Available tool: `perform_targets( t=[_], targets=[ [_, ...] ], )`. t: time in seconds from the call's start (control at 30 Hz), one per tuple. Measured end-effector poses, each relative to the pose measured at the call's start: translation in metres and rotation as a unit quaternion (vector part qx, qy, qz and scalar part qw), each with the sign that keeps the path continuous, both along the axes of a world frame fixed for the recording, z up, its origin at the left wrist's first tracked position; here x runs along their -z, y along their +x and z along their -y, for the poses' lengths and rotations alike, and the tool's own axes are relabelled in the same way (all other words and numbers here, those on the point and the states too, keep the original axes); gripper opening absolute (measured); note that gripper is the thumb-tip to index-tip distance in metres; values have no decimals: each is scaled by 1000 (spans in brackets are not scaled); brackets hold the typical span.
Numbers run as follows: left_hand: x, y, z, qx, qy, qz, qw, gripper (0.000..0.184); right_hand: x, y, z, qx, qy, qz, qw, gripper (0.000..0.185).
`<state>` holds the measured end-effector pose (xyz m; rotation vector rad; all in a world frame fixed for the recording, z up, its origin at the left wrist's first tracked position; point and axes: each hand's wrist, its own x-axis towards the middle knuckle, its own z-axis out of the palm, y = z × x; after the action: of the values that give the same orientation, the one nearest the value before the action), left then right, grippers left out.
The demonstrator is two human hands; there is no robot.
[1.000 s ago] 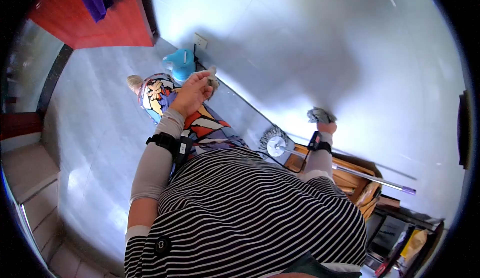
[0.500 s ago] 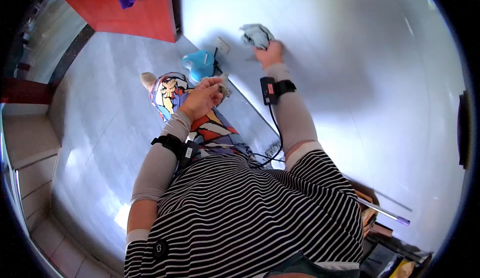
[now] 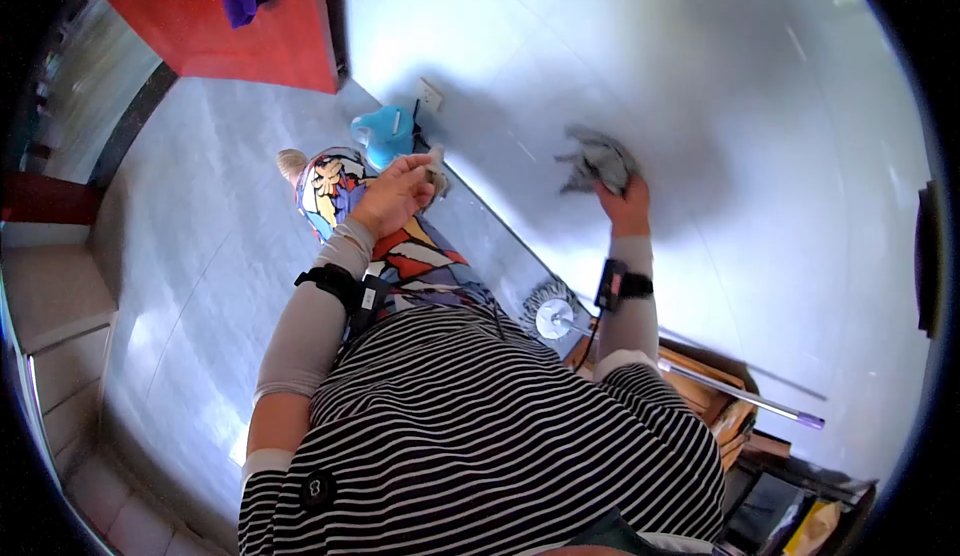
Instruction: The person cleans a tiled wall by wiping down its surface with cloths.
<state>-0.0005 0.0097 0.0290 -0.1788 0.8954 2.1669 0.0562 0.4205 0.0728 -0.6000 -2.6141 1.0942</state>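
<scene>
A crumpled grey cloth point(image 3: 604, 160) lies bunched against the pale wall, with my right hand point(image 3: 630, 206) closed on its lower edge. My left hand point(image 3: 395, 196) hovers above the patterned trousers point(image 3: 415, 256), its fingers loosely bent and apart, with nothing visible in them. Just beyond those fingertips is a small greyish-beige thing point(image 3: 438, 174), partly hidden, whose kind I cannot make out. A blue plastic container point(image 3: 385, 134) stands on the floor by the wall, a little past my left hand.
A wall socket point(image 3: 429, 95) is above the blue container. At the upper left stands a red door point(image 3: 250, 41) with purple cloth on it. To the right, a mop point(image 3: 553, 318) with a metal pole point(image 3: 745, 394) lies near wooden furniture point(image 3: 700, 381). Steps point(image 3: 60, 296) rise at the left.
My right hand has moved down and to the right along the wall with the cloth. The mop head now shows more fully. My left hand keeps nearly the same pose.
</scene>
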Motion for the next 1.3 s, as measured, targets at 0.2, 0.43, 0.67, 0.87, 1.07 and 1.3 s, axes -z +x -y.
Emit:
perform_targets(
  t=[0.2,0.43,0.67,0.87,1.07,1.3],
  targets=[
    [2,-2,-1,11,21,-6,1000,24,15,144,-111,109,-200,-42,973,42],
    [4,-4,-4,6,23,-5,1000,23,-32,141,-40,184,-65,-75,978,27],
    [-3,-3,-4,11,33,2,999,24,2,-2,23,43,-87,14,995,35],
    [-3,-1,2,0,14,-6,1000,24,38,-168,95,-153,-183,-38,970,41],
    [4,1,2,-14,19,-12,1000,24,-4,-225,143,-134,-521,-140,831,37],
    [1,3,2,-17,12,-17,1000,27,-81,-90,83,-143,-23,-104,984,46]
  ],
)
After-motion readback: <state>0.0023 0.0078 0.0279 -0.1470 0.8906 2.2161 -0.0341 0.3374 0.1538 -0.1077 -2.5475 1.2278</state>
